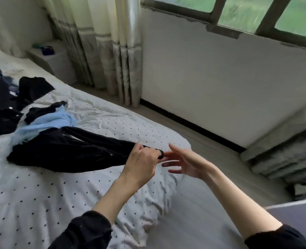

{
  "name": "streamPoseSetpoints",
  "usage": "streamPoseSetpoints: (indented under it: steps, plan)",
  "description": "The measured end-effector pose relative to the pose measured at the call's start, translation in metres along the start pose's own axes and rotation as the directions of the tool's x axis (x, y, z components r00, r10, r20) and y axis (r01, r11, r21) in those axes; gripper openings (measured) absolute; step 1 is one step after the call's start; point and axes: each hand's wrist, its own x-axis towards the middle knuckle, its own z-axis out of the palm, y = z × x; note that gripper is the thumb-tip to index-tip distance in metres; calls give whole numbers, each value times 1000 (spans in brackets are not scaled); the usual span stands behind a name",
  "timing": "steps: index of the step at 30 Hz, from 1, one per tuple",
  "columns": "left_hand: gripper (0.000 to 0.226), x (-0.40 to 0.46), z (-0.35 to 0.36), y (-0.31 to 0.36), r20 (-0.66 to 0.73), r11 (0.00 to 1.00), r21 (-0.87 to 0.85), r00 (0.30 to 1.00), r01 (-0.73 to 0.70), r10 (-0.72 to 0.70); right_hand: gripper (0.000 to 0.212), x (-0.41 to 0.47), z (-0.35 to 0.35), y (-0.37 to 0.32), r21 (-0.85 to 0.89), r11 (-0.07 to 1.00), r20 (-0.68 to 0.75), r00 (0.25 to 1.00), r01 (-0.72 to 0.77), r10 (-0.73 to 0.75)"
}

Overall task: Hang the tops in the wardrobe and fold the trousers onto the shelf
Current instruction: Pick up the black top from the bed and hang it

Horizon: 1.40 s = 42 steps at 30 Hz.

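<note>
1. My left hand (141, 162) has its fingers curled and clamped on the near end of a dark garment (67, 150). Can't tell if it's a waistband or a hem, or even whether this one is trousers or a top; it's all just black fabric at this angle.
2. My right hand (182, 161) holds nothing. Its fingers are spread apart and relaxed, palm turned toward the left hand, with the tips just beside the bit of cloth sticking out of my left grip.
3. The key bit: the garment's long axis runs away from my fingers toward the upper left across the bed (41, 194). The gripped end is raised a little and the rest lies on the sheet. So the left hand is the one on it, and the right is nearest the same end, not the far one.
4. My guess is the right hand takes the other corner of this end, so I can lift it and see what it is.
5. Further out there's a light blue piece (46, 123) touching the far end of the dark one, partly tucked under it I think.
6. Beyond that is a pile of dark clothes (6, 103) near the left edge. No wardrobe or shelf in view.
</note>
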Motion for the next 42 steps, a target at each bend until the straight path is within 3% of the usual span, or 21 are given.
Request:
streamPoseSetpoints:
  steps: [4,9,13,18,21,24,31,38,42]
  plan:
    - [29,-6,12,53,6,996,7,996,-90,90,34,-31,-23,24,108,992,47,997,-60,55]
    - [26,-23,22,81,49,991,52,992,-120,118,13,-56,-33,48,50,999,25,1000,-21,20]
    - [28,-40,31,89,97,992,123,995,-25,13,27,-66,-39,54,133,988,-55,996,84,-77]
    - [27,-43,28,90,36,977,181,992,113,-122,27,-81,-51,49,100,976,-187,967,193,-172]
    - [34,-43,28,82,77,961,232,982,149,-171,23,-95,-65,49,93,966,-268,941,240,-208]
    - [40,-46,31,84,121,966,220,978,139,-168,22,-111,-85,51,76,955,-361,901,287,-243]
    - [41,-29,45,153,99,995,65,993,-79,72,22,-163,-134,76,170,920,-561,802,354,-205]
    - [39,10,49,211,103,978,-48,973,-204,208,21,-236,-177,114,111,899,-745,634,424,-207]
    - [14,29,50,234,187,964,-151,951,-220,247,19,-264,-186,126,15,904,-818,525,428,-235]
